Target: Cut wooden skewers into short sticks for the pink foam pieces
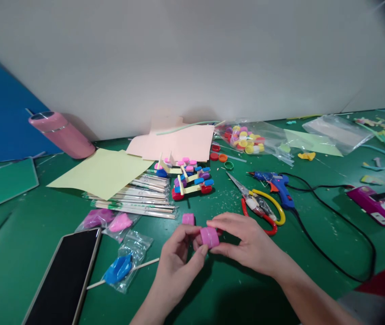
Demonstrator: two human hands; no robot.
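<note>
Between my two hands, a little above the green table, is a pink-purple round piece (209, 237) that looks like two caps put together. My left hand (182, 257) pinches it from the left with thumb and fingers. From the right, the thumb and fingertips of my right hand (243, 239) are closed on its other side. Just behind my left fingers another pink cap (188, 219) sits on the table. Farther back stand small assembled pieces (192, 187) of cream sticks with red, blue and pink parts.
Scissors (255, 203), a blue glue gun (279, 186) and its black cord lie right. A phone (65, 275), clay bags (119, 270) and wrapped sticks (138, 198) are left. Behind are a pink bottle (63, 134), paper (104, 171) and a bag of caps (243, 137).
</note>
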